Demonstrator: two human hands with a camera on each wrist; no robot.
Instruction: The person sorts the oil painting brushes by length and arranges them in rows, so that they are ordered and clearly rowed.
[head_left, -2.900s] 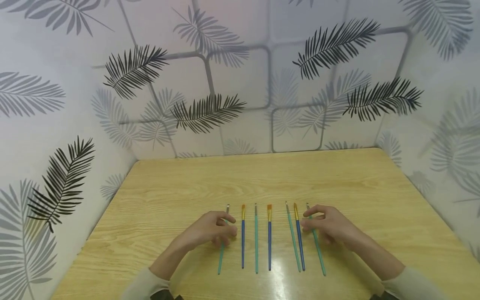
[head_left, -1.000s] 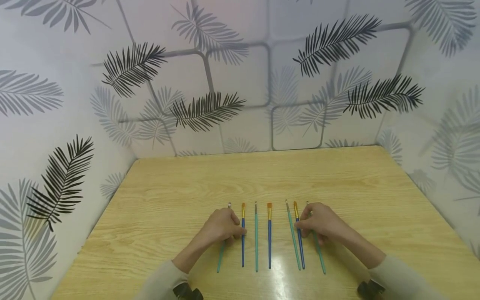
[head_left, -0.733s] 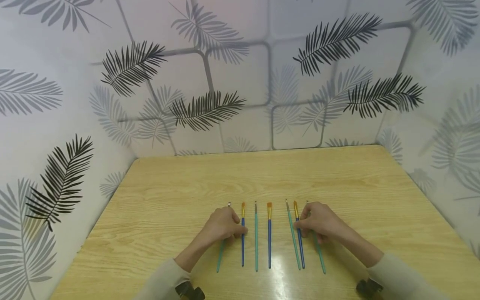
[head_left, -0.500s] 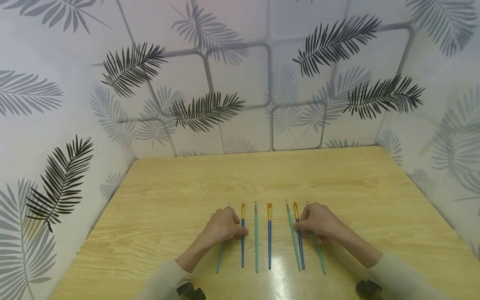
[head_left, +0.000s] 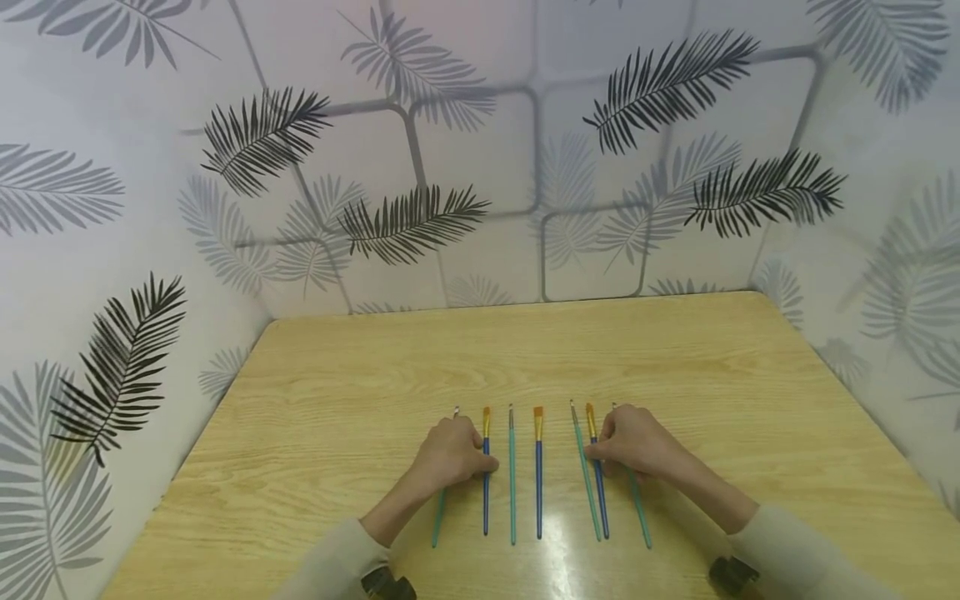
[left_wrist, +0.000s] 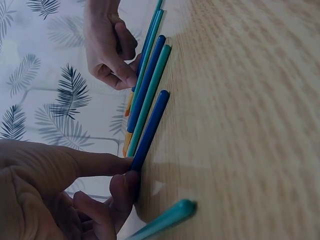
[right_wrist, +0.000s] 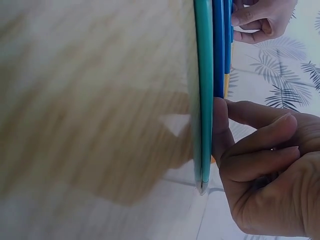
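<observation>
Several slim paintbrushes lie side by side on the table, bristles pointing away. My left hand (head_left: 448, 454) pinches the handle of the left blue paintbrush (head_left: 486, 508) between thumb and finger, and reaches over the leftmost teal paintbrush (head_left: 438, 517). In the left wrist view, the fingers close round that blue handle near the tabletop. Over on the other side, my right hand (head_left: 637, 442) pinches the right blue paintbrush (head_left: 602, 500) and hides part of the rightmost teal paintbrush (head_left: 640, 512). The right wrist view shows those fingertips behind a teal handle (right_wrist: 205, 90).
Between the hands lie a teal paintbrush (head_left: 512, 492), a blue flat paintbrush (head_left: 538, 492) and a slightly slanted teal paintbrush (head_left: 588, 492). The wood-grain table (head_left: 375, 358) meets a leaf-patterned backdrop (head_left: 487, 150) at its far edge.
Both hands have moved inward from the outer teal brushes, and their fingers have closed on the neighbouring blue brushes. Over the last second they barely moved; the brushes stay almost in place.
</observation>
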